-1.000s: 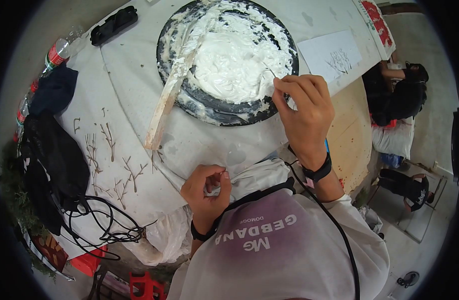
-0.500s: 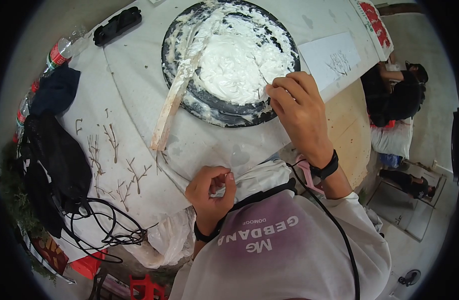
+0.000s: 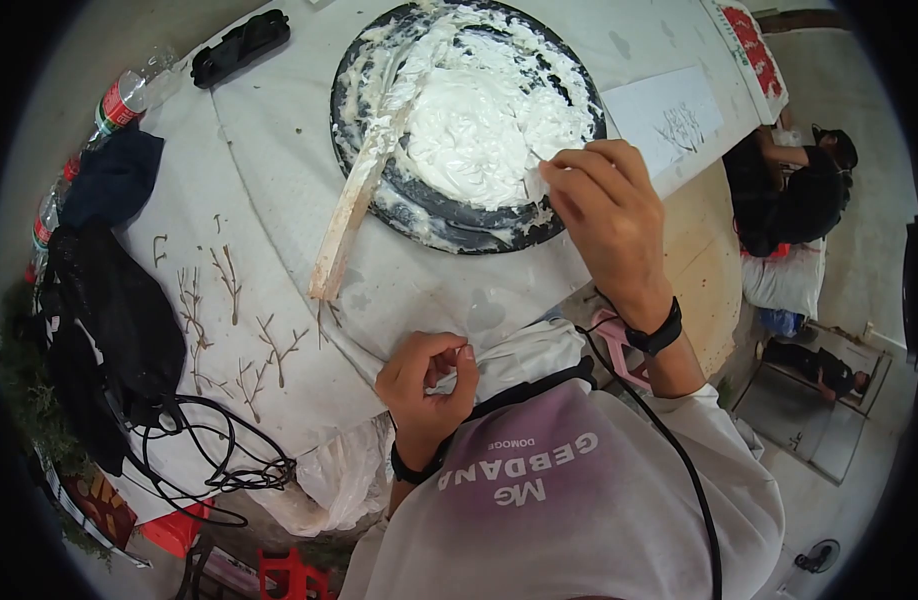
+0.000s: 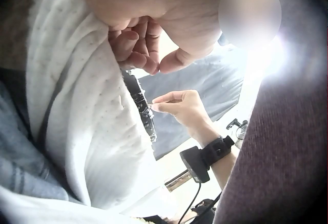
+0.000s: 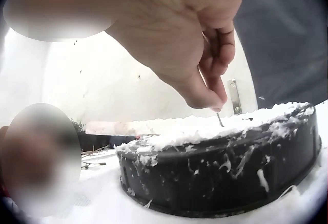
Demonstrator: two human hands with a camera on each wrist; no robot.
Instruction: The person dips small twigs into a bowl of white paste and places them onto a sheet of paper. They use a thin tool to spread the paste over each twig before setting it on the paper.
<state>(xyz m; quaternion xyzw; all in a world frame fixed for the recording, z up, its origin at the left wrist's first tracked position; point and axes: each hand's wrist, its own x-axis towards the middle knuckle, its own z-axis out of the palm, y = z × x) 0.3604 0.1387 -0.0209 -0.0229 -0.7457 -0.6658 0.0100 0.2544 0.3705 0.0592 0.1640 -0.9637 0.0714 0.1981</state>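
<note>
The right hand [image 3: 619,215] pinches a thin dark twig [image 5: 220,119] between thumb and fingertips, over the near right part of a round black tub [image 5: 205,178]. White paste [image 3: 469,130] fills the tub and coats its rim. The twig's lower end meets the paste in the right wrist view. A paste-smeared wooden stick [image 3: 349,215] lies across the tub's left side, its bare end sticking out over the table. Near the person's shirt, the left hand [image 3: 429,385] is loosely curled, thumb close to the index fingertip, with nothing visible in it.
Several small branched twigs [image 3: 276,350] lie on the white-covered table [image 3: 269,180], left of the stick. Further left are a black bag [image 3: 119,320], coiled cables [image 3: 219,465] and bottles [image 3: 119,105]. A white sheet [image 3: 669,110] with twigs lies right of the tub. Two people are beyond, at the right.
The right hand with the twig has shifted slightly over the tub's near right side. The left hand keeps its curled pose. The tub and table sit slightly further right in view.
</note>
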